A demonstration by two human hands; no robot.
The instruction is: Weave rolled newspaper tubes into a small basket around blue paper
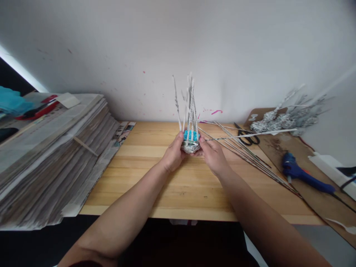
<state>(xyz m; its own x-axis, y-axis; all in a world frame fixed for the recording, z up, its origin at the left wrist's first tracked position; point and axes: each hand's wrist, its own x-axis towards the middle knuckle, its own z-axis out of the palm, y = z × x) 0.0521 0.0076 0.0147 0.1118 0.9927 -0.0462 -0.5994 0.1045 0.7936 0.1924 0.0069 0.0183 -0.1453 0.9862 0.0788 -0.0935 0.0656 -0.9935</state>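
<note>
- Pale wooden tabletop with visible grain (183,189) runs from the person's body to the wall.
- Along its left side stands a tall stack of folded grey newspaper (55,167); the print is too small to read.
- To the right, a blue glue gun with a dark cord (306,176) lies on a brown cardboard sheet (274,163).
- Left hand (174,152) is curled closed, thumb and fingers gripping the left side of a small round basket of woven grey-and-white paper (190,148).
- Right hand (214,154) pinches the basket's right side, thumb at the rim, fingers partly hidden beneath.
- Held thus between both hands, the basket sits over the middle of the tabletop; whether its base touches the wood cannot be told.
- Bright blue material (187,135) shows inside it, and thin white paper uprights (191,100) rise from it, a few leaning outward.
- One long rolled-paper rod (247,135) extends rightward from beside the right thumb; its printed marks are illegible.
- Loose thin paper rods (250,157) lie slantwise beyond the right hand, near black-handled scissors (249,140).
- Farther right, a cluster of woven grey paper pieces (286,120) rests near the white wall (172,44), which bears small pink marks.
</note>
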